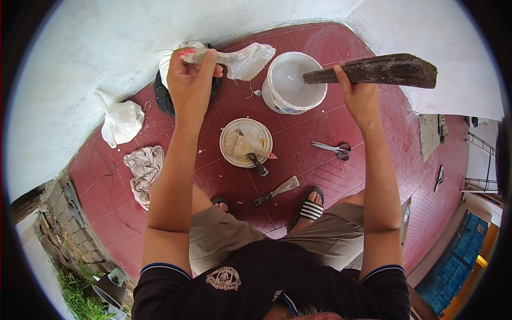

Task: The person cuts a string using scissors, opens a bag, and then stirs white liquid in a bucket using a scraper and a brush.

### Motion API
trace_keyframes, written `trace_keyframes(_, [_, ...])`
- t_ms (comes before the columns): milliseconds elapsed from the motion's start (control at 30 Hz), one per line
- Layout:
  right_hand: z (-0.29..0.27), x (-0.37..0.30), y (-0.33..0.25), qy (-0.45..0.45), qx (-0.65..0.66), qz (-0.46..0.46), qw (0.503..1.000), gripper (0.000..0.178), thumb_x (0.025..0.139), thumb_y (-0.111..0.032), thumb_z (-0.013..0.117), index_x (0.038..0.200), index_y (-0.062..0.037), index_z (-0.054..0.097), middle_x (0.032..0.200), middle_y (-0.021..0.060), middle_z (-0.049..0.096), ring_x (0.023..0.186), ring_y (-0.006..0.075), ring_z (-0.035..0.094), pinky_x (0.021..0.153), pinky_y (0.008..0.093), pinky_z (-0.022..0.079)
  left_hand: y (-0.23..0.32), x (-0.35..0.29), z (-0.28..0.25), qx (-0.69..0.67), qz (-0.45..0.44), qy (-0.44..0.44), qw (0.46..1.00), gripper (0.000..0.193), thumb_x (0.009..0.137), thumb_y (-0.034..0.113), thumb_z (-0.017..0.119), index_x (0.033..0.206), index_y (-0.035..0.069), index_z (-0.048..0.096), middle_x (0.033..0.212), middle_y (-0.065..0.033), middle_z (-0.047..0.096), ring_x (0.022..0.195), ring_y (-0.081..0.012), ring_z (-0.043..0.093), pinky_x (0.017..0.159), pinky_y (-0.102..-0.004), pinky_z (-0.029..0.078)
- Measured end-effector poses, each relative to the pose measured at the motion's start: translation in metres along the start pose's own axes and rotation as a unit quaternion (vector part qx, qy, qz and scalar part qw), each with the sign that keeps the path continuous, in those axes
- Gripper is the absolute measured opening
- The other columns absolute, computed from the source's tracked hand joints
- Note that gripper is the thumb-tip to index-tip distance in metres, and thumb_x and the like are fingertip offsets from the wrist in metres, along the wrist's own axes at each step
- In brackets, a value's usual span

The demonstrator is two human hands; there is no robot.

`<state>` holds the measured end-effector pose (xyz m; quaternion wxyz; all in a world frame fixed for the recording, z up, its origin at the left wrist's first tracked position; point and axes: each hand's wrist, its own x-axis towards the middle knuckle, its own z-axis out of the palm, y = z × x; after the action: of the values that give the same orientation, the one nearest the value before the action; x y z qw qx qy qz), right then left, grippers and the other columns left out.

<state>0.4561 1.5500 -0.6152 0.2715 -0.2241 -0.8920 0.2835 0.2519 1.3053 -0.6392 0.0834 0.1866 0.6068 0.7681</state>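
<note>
My left hand (193, 80) is closed round the handle of a wide paintbrush (249, 61), whose bristles are coated white; red marks show on the handle. In my right hand (360, 98) is a long dark brown piece (397, 70), like rough wood or a stalk, broad at its right end and narrow at its left. The narrow end sits over the white bucket (269, 97), which holds whitish liquid; I cannot tell whether it touches the liquid. The brush is raised just left of the bucket, apart from it.
A round lid (226, 154) carries a brush (242, 145) and a scraper (258, 164). Scissors (335, 149) and another scraper (277, 192) lie on the red tiled floor (298, 144). Left are a cloth (144, 170), a white bag (121, 122) and a black bag (163, 98) by the wall (90, 58).
</note>
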Motion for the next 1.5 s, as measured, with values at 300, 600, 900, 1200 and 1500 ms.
trace_keyframes(300, [0.002, -0.011, 0.005, -0.047, 0.096, 0.088, 0.99, 0.02, 0.092, -0.018, 0.073, 0.096, 0.0016, 0.073, 0.083, 0.0147, 0.072, 0.072, 0.0222, 0.069, 0.066, 0.0338, 0.053, 0.002, -0.002, 0.0, 0.02, -0.007, 0.008, 1.0, 0.014, 0.093, 0.007, 0.069, 0.099, -0.001, 0.059, 0.084, -0.0095, 0.068, 0.068, -0.0147, 0.065, 0.066, -0.0299, 0.054])
trace_keyframes(600, [0.008, -0.004, 0.002, -0.009, 0.02, 0.012, 1.0, 0.018, 0.094, -0.016, 0.071, 0.099, 0.0019, 0.072, 0.082, 0.0102, 0.071, 0.074, 0.0175, 0.068, 0.068, 0.0315, 0.054, 0.0, -0.002, 0.003, 0.008, -0.017, -0.002, 1.0, 0.015, 0.093, 0.007, 0.069, 0.099, -0.001, 0.058, 0.085, -0.01, 0.068, 0.068, -0.0147, 0.065, 0.065, -0.0299, 0.055])
trace_keyframes(900, [-0.005, -0.007, 0.0, -0.055, 0.061, 0.086, 0.993, 0.019, 0.092, -0.017, 0.073, 0.095, 0.0023, 0.072, 0.082, 0.0137, 0.071, 0.071, 0.0224, 0.068, 0.068, 0.0327, 0.053, -0.001, -0.001, 0.003, -0.005, -0.025, 0.002, 1.0, 0.017, 0.092, 0.006, 0.07, 0.099, -0.001, 0.056, 0.083, -0.0083, 0.069, 0.066, -0.0122, 0.065, 0.061, -0.025, 0.053])
trace_keyframes(1200, [0.018, -0.009, 0.003, 0.003, 0.071, 0.028, 0.997, 0.021, 0.092, -0.019, 0.072, 0.097, 0.0015, 0.074, 0.08, 0.0146, 0.071, 0.072, 0.0223, 0.069, 0.067, 0.0328, 0.053, -0.006, -0.001, 0.006, -0.013, -0.028, 0.006, 1.0, 0.014, 0.092, 0.007, 0.07, 0.098, 0.0, 0.059, 0.084, -0.0102, 0.068, 0.067, -0.0162, 0.066, 0.063, -0.0316, 0.057])
trace_keyframes(1500, [-0.014, -0.007, 0.01, -0.035, 0.018, 0.087, 0.995, 0.02, 0.094, -0.017, 0.071, 0.098, 0.0028, 0.071, 0.085, 0.0091, 0.072, 0.075, 0.0152, 0.067, 0.068, 0.0298, 0.054, -0.003, -0.001, 0.003, -0.024, -0.031, 0.009, 0.999, 0.016, 0.092, 0.006, 0.069, 0.099, -0.001, 0.056, 0.083, -0.0092, 0.067, 0.066, -0.0146, 0.065, 0.062, -0.0289, 0.055])
